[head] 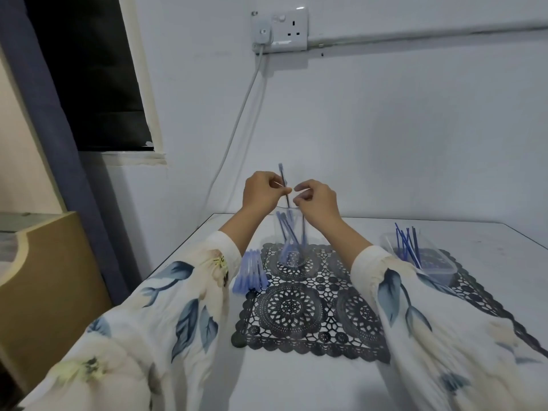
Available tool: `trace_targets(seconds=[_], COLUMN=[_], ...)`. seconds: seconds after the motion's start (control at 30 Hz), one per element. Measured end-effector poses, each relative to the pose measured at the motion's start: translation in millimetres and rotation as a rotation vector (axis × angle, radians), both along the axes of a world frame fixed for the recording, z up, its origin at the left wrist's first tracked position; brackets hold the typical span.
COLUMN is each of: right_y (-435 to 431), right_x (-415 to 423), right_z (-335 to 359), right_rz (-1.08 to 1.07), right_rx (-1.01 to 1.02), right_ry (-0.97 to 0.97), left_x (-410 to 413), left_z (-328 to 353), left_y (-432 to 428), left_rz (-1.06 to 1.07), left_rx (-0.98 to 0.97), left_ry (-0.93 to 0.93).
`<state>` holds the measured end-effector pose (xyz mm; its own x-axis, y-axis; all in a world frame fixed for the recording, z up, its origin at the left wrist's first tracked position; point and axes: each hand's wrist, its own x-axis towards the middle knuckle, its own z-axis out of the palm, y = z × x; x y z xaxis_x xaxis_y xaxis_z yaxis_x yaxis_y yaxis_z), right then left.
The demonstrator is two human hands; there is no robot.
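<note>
A clear glass tumbler (292,250) stands on a black lace mat (299,310) and holds several blue pens. Just above its rim, my left hand (261,192) pinches a blue pen (282,179) that stands nearly upright, its lower end inside the glass. My right hand (318,200) is close beside it with fingers curled, fingertips near the left thumb; whether it grips the pen I cannot tell. Several blue pens (250,272) lie in a pile left of the glass. A clear plastic box (436,265) at right holds several thin blue refills (407,243).
The white table (296,387) ends at a wall behind the glass. A white cable (237,134) hangs from a wall socket (280,29) down behind the table. A wooden cabinet (50,286) stands at left. A small dark round object (238,341) lies at the mat's front left corner.
</note>
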<state>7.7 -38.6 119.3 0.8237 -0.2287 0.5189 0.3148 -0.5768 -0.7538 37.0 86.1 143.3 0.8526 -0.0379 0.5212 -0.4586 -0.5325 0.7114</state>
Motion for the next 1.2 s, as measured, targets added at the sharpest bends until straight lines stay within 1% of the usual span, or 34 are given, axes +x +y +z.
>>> trace_targets(seconds=[0.07,0.13,0.27,0.33,0.37,0.47,0.53,0.63,0.7,0.77,0.87,0.93,1.0,1.07,1.2], right_y=[0.5,0.9,0.4,2.0,4.1,14.4,24.3,40.6,48.2,52.1,55.2,57.2,59.3,61.2,66.6], right_x=[-0.2,0.2,0.2,-4.1,-8.0,-26.3,-38.6,-48.9,-49.1,-45.6,-40.8,-37.0,-35.6,-35.3,-36.8], right_z=[-2.1,-2.7,-2.8,-2.6,-2.2,0.7,0.0,-13.7,-29.3,-45.9,-67.6,-80.7,-89.3,-93.7,-94.5], right_rz=[0.008,0.016,0.018,0.013,0.0,-0.04,0.002,0.097,0.122,0.13,0.146,0.154,0.164,0.17,0.183], right_rx=[0.008,0.018,0.025,0.036,0.062,0.211,0.29,0.285,0.245,0.195,0.052,-0.068,-0.158,-0.222,-0.371], right_ry=[0.011,0.017,0.014,-0.022,-0.074,-0.299,-0.326,-0.243,-0.148,-0.011,0.216,0.31,0.372,0.407,0.392], left_x=[1.5,2.0,2.6,1.3,-0.4,-7.1,-10.7,-10.6,-7.6,-4.8,-3.5,-4.2,-6.4,-5.5,-3.2], left_z=[-3.0,-5.2,-6.3,-5.1,-3.6,2.7,3.4,-7.9,-22.3,-39.4,-67.5,-83.8,-94.3,-100.3,-104.5], left_y=[-0.4,-0.6,-0.7,-0.8,-0.5,4.8,12.8,30.5,42.8,53.8,66.6,73.2,77.2,79.0,80.6], left_rz=[0.02,0.014,0.02,0.009,-0.006,-0.015,0.01,0.076,0.112,0.146,0.186,0.21,0.237,0.242,0.242], left_rx=[0.098,0.154,0.175,0.135,0.095,-0.03,-0.084,-0.078,-0.046,0.015,0.169,0.207,0.22,0.244,0.28], left_ry=[0.061,0.099,0.122,0.12,0.113,0.058,0.036,0.095,0.199,0.34,0.519,0.596,0.644,0.647,0.617])
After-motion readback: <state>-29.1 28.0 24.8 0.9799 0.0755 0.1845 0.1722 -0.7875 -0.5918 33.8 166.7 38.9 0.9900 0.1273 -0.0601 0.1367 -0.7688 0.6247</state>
